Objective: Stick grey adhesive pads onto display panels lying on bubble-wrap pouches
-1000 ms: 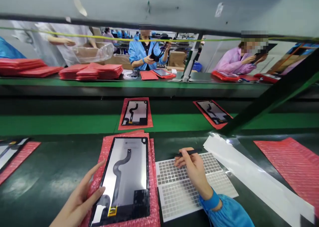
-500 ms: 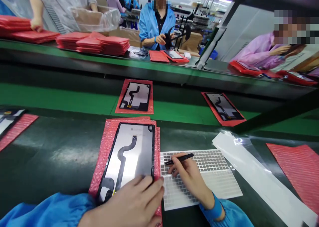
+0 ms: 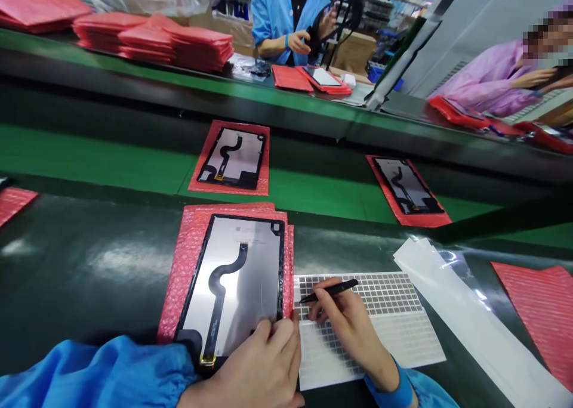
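A tablet screen (image 3: 242, 277), its silver back up with a black ribbon cable, lies on red bubble-wrap pouches (image 3: 181, 271). My left hand (image 3: 259, 360) rests over the screen's lower right edge, fingers bent and close together. Its fingertips reach the left border of the sticker sheet; whatever they pinch is hidden. My right hand (image 3: 347, 321) is closed around black tweezers (image 3: 338, 289), held like a pen. The tweezers' tip is at the upper left of the sheet of small square stickers (image 3: 394, 330), which lies flat beside the screen.
Two more screens (image 3: 235, 151) (image 3: 405, 184) lie on red pouches on the green strip ahead. White paper strips (image 3: 465, 312) and a red pouch (image 3: 537, 312) lie at right. Stacked red pouches (image 3: 197, 47) line the raised shelf, behind which co-workers (image 3: 286, 20) handle things.
My left hand's fingers have gone from stretched out to bent at the screen's edge. My right hand keeps the tweezers at the sheet. The camera view has tilted down.
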Action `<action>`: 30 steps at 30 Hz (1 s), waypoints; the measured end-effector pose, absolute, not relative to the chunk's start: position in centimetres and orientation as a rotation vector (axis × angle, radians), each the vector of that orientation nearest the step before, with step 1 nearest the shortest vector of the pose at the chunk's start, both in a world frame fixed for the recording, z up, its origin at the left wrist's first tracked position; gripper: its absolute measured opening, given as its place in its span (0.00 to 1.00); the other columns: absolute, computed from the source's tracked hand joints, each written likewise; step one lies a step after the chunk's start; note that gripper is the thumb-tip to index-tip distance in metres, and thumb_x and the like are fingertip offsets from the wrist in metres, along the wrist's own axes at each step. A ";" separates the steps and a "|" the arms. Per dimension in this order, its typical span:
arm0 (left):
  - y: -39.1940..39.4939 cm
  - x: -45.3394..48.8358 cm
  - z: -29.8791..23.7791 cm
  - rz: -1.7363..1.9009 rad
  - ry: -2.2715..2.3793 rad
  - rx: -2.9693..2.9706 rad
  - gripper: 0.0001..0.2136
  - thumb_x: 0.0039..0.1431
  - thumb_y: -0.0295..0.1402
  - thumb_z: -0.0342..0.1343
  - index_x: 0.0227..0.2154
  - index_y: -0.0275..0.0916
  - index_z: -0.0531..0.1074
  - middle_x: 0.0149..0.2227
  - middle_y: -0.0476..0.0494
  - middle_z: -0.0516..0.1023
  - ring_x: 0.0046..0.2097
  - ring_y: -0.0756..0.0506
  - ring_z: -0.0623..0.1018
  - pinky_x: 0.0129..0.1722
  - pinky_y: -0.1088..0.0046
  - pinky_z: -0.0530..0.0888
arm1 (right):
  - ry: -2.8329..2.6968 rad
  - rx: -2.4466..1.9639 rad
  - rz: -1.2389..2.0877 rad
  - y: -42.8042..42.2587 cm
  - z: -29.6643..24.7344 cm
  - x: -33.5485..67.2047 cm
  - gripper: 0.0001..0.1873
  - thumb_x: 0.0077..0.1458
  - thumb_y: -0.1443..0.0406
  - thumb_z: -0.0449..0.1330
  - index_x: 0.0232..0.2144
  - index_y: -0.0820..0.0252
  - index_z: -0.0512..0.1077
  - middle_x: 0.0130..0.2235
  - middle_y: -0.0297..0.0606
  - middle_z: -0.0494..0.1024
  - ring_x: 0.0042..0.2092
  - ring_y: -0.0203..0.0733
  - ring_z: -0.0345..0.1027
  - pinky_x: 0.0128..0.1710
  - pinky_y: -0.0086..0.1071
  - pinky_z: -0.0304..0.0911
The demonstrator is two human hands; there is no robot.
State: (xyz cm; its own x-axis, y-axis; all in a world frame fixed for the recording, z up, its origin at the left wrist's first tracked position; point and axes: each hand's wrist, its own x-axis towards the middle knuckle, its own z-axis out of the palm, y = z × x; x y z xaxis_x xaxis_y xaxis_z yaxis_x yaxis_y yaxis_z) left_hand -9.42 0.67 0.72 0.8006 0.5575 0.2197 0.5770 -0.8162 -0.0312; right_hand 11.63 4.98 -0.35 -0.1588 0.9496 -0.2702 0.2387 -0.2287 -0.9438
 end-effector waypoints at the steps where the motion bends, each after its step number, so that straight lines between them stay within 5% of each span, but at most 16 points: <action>1: 0.7 -9.4 0.7 -0.314 -0.917 -2.881 0.30 0.66 0.56 0.53 0.49 0.30 0.81 0.52 0.34 0.81 0.41 0.40 0.69 0.36 0.61 0.62 | -1.389 -1.479 1.437 5.0 -0.3 11.6 0.17 0.66 0.50 0.62 0.39 0.58 0.74 0.27 0.36 0.82 0.28 0.42 0.79 0.28 0.32 0.74; 9: 0.6 -9.4 0.7 -0.244 -0.902 -2.875 0.28 0.69 0.54 0.49 0.49 0.33 0.80 0.51 0.32 0.80 0.40 0.39 0.67 0.33 0.61 0.61 | -1.347 -1.499 1.442 5.0 -0.2 11.7 0.20 0.65 0.48 0.62 0.38 0.59 0.74 0.29 0.39 0.83 0.27 0.42 0.79 0.26 0.31 0.74; 18: 1.5 -10.1 1.1 -0.555 -0.939 -2.867 0.12 0.71 0.32 0.51 0.51 0.38 0.76 0.53 0.43 0.79 0.39 0.43 0.72 0.34 0.66 0.68 | -1.118 -1.365 1.352 7.8 1.9 10.2 0.18 0.62 0.49 0.66 0.35 0.57 0.75 0.25 0.39 0.85 0.23 0.43 0.81 0.26 0.32 0.78; 22: 3.1 -11.7 1.8 -0.483 -1.096 -2.930 0.19 0.71 0.41 0.52 0.55 0.31 0.71 0.40 0.42 0.80 0.37 0.42 0.77 0.35 0.65 0.74 | -1.107 -1.276 1.404 9.9 1.7 8.3 0.17 0.62 0.49 0.66 0.35 0.56 0.75 0.26 0.37 0.85 0.23 0.42 0.81 0.25 0.32 0.78; 25: 3.8 -12.6 1.3 -0.303 -1.243 -2.923 0.30 0.71 0.49 0.49 0.62 0.25 0.64 0.39 0.38 0.79 0.37 0.39 0.79 0.32 0.64 0.77 | -1.078 -1.233 1.484 10.7 0.8 7.3 0.18 0.63 0.49 0.65 0.35 0.56 0.74 0.26 0.38 0.85 0.24 0.44 0.81 0.25 0.34 0.78; 30: 4.0 -12.9 0.2 -0.293 -1.234 -2.838 0.27 0.72 0.44 0.45 0.61 0.23 0.64 0.37 0.39 0.78 0.32 0.42 0.79 0.24 0.68 0.76 | -1.061 -1.233 1.554 10.5 -0.1 7.2 0.15 0.66 0.51 0.63 0.36 0.56 0.73 0.28 0.39 0.87 0.25 0.46 0.82 0.29 0.38 0.80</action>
State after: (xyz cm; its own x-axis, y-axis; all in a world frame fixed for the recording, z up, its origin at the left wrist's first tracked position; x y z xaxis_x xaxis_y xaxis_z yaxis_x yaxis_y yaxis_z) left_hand -12.91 3.96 0.20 0.6670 0.7217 0.1851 0.7278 -0.6843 0.0453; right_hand 7.21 10.52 -0.10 -0.1391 0.9583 -0.2495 -0.1166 -0.2660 -0.9569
